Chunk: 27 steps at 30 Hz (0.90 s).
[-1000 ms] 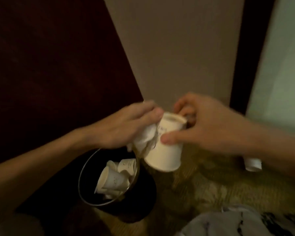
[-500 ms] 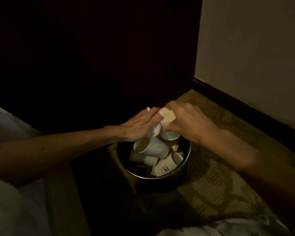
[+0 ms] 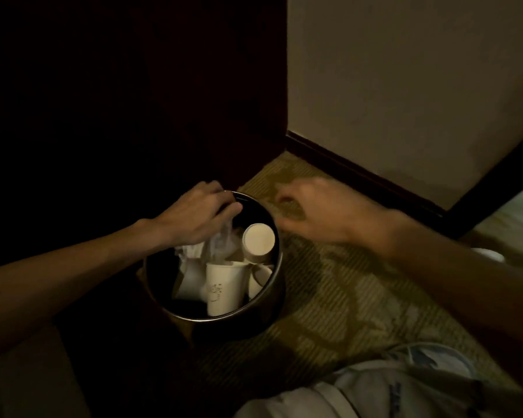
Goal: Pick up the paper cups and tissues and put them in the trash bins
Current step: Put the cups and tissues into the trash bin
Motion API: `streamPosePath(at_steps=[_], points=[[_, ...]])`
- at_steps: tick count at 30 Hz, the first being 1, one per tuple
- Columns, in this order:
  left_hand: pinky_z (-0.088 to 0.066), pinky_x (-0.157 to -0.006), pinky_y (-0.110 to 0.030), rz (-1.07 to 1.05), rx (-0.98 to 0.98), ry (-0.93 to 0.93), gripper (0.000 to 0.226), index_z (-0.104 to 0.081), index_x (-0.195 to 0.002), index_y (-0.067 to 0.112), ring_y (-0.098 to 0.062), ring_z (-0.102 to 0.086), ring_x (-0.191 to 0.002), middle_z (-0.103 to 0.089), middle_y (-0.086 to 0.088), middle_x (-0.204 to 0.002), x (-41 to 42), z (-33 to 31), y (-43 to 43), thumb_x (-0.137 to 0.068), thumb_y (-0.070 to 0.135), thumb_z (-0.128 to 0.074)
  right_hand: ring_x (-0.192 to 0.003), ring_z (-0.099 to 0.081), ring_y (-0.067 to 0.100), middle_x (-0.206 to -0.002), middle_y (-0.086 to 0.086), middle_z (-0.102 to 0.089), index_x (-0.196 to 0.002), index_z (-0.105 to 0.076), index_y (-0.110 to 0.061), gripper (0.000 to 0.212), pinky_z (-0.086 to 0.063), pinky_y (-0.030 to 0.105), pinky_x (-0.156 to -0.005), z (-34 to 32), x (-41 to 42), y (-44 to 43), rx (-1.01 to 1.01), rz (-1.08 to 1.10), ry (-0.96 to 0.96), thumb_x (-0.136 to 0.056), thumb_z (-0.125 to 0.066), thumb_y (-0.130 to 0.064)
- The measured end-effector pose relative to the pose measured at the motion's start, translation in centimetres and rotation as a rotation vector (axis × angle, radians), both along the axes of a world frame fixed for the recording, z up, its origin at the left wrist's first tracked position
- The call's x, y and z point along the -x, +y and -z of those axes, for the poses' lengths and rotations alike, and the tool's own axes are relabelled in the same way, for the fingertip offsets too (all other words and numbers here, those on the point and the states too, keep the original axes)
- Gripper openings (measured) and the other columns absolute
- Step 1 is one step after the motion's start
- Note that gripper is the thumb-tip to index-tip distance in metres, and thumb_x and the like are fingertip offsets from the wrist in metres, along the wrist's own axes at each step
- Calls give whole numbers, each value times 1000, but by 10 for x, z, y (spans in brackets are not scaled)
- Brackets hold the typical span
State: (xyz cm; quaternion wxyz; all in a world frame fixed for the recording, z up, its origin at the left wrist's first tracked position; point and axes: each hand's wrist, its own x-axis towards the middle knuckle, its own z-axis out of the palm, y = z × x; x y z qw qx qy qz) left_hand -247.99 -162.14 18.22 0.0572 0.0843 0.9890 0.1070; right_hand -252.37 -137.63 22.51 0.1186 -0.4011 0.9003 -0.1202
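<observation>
Left hand [image 3: 198, 214] arched over the trash bin's [image 3: 218, 318] upper-left rim, fingers bent toward a blurred tissue [image 3: 191, 251]; I cannot tell whether it grips. Right hand [image 3: 317, 211], centre-right over the carpet [image 3: 344, 297], smeared, loosely curled, empty. In the bin: upper cup [image 3: 258, 238] base toward camera, printed cup [image 3: 224, 288] lying lengthwise, mouth toward frame top.

The left hand [image 3: 198, 214] is being held forward, fingers [image 3: 215, 190] curled down; the right hand [image 3: 314, 211], loosely relaxed, palm down.

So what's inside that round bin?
Several white paper cups, one lying bottom-up on top, and crumpled tissue at the left side. The floor of the bin is covered by them, and the left hand hides part of the far edge.
</observation>
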Motion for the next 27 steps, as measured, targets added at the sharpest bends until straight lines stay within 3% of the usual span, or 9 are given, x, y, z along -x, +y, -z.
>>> streamPosePath(at_steps=[4,7,9,13,16,20,22,25,27], points=[[-35,-46,-16,166,-100,84,29,-55,-73,30,-4,-55,-54,-54,7,-59,22,-42,58,-99,41,-48,-81,-54,-1,-94,-14,-62,-108,-64,-27,32,-46,20,-69,-48,15,60,-27,117,-27,-89,-58,-52],[-30,-41,-15,324,-134,134,38,-54,-65,26,1,-53,-51,-49,9,-51,42,-55,127,-98,46,-49,-71,-59,-1,-82,-16,-64,-94,-65,-34,21,-46,18,-62,-59,11,125,-59,236,-114,-86,-61,-53],[-38,-45,-25,400,-184,105,41,-53,-64,25,-1,-54,-52,-53,8,-54,55,-49,178,-95,51,-47,-72,-60,-2,-81,-15,-66,-89,-64,-36,19,-46,20,-62,-52,6,173,-140,347,-150,-85,-60,-54],[-47,-57,-34,433,-306,-104,29,-64,-76,25,-9,-60,-63,-63,4,-67,84,-7,281,-95,44,-55,-82,-59,10,-93,-10,-67,-94,-67,-29,17,-43,26,-67,-7,3,262,-192,574,-182,-88,-63,-45],[-44,-63,-31,415,-356,-242,16,-64,-90,25,-9,-61,-75,-64,9,-77,98,43,349,-93,41,-60,-82,-56,10,-100,-6,-67,-97,-66,-30,11,-39,19,-61,43,0,306,-155,696,-238,-91,-62,-39],[-38,-79,-30,313,-366,-401,16,-57,-100,30,-16,-53,-102,-59,7,-98,105,110,419,-91,42,-62,-113,-58,28,-125,8,-64,-124,-62,-24,31,-44,33,-89,120,-5,338,-122,828,-330,-94,-58,-28],[-40,-81,-30,224,-383,-455,15,-54,-96,31,-21,-55,-107,-56,6,-99,106,140,442,-90,41,-64,-121,-53,30,-134,8,-57,-136,-51,-30,39,-42,36,-91,150,-8,347,-126,870,-408,-96,-53,-27],[-51,-76,-33,44,-395,-513,35,-56,-107,23,-24,-62,-97,-61,0,-108,109,176,463,-87,50,-66,-126,-50,31,-143,9,-50,-145,-39,-32,50,-42,38,-93,180,-10,357,-80,922,-495,-97,-51,-21],[-50,-59,-29,-85,-436,-607,58,-51,-121,18,-19,-62,-83,-61,-2,-109,110,194,473,-84,61,-63,-125,-51,32,-145,12,-48,-150,-31,-32,60,-44,40,-95,193,-11,363,-37,977,-552,-95,-51,-17]])
